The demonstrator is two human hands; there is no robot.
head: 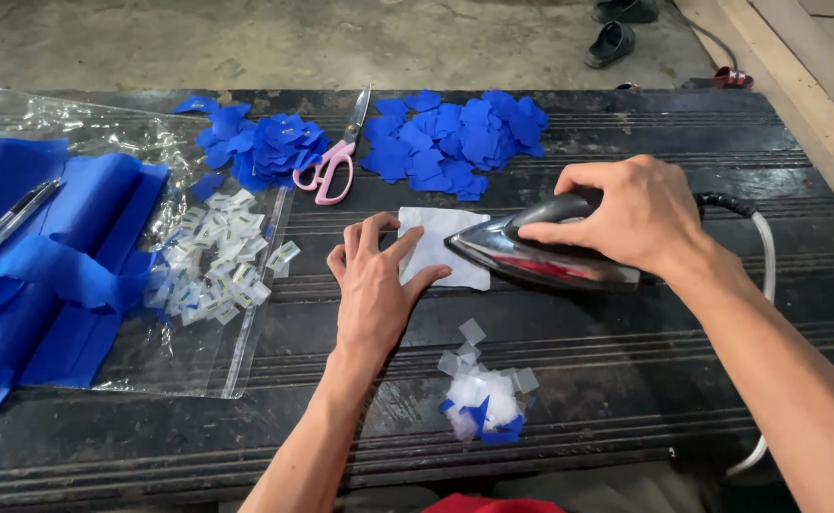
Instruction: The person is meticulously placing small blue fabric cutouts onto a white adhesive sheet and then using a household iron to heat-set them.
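My left hand lies flat on the dark table, its fingertips pressing the left edge of a white square of fabric. My right hand grips the black handle of a clothes iron, whose shiny tip rests on the right part of that white square. The iron's cord runs off to the right. Below the hands lies a small heap of white and blue scraps.
Pink-handled scissors lie between two piles of blue cut pieces. A clear plastic bag at the left holds small white squares; blue cloth and a pen lie on it. Sandals sit on the floor beyond.
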